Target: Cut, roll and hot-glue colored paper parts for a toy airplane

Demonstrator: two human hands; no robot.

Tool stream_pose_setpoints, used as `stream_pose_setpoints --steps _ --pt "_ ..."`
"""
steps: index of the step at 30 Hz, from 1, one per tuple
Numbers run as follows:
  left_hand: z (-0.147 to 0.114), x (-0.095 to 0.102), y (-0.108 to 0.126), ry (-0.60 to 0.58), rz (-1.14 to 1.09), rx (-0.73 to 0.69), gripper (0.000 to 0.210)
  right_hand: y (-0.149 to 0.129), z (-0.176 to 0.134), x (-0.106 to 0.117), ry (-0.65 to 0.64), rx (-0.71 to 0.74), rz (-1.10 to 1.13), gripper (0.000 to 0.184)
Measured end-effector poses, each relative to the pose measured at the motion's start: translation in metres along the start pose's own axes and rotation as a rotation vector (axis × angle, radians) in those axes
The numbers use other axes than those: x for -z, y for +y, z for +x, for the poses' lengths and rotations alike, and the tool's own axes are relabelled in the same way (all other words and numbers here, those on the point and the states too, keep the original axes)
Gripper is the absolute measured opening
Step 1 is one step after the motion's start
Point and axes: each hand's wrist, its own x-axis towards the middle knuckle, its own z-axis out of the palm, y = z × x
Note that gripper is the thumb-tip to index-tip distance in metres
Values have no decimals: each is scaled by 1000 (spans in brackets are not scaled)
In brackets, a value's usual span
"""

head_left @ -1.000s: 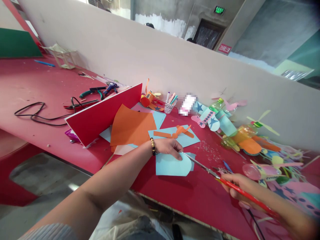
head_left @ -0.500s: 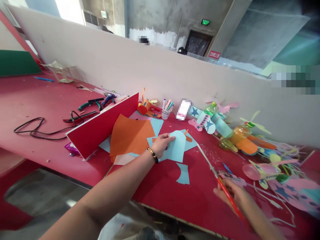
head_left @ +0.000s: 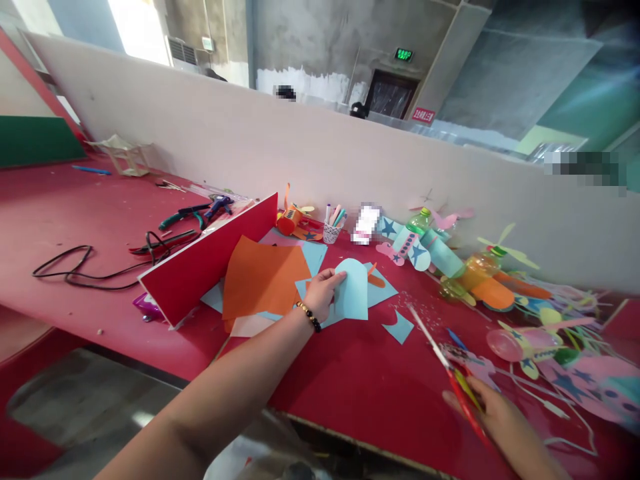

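Shifted to the right since the earlier frame, and turned, is the pale-blue offcut (head_left: 400, 328), now lying near the tips of the scissors (head_left: 444, 362), which have been drawn back a little toward the body. By the left hand (head_left: 323, 293), the light-blue paper piece (head_left: 354, 293) is pinched at its left edge, thumb on the near face and fingertips bent behind. It is held in front of a blue sheet (head_left: 387, 292); whether its lower edge touches anything cannot be told. Around the handles of the scissors the fingers of the right hand (head_left: 493, 413) are curled, the blades pointing away from the body and clear of the paper.

The piece can be judged very light and thin, fairly stiff for its size but easily creased if squeezed. It is best gripped flat near a straight side, so that the rounded end is left uncrumpled. Greater weight can be expected in the scissors, which are best held by the handles. Farther left, an orange sheet (head_left: 265, 277) is laid on the red table (head_left: 340, 380); beyond, a pen cup (head_left: 331, 232) is seen.
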Motion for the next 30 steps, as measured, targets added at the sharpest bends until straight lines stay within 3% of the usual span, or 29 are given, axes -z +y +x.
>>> stream_pose_setpoints --steps 3,8,11,19,26,30 --pt "-5 -5 -1 -18 -38 -9 37 -26 8 -20 48 -40 147 33" --pt "-12 -9 -5 -67 -65 24 37 -89 38 -73 28 98 631 39" --pt "-13 -8 -3 -81 -66 16 38 -108 59 -98 42 95 773 40" --pt "-10 -7 4 -48 -134 -34 38 -105 80 -119 -38 -23 949 39" --pt "-8 -8 6 -21 -117 -24 39 -99 86 -121 -78 -19 914 44" --pt "-8 -10 10 -64 -149 18 43 -102 96 -120 95 11 778 34"
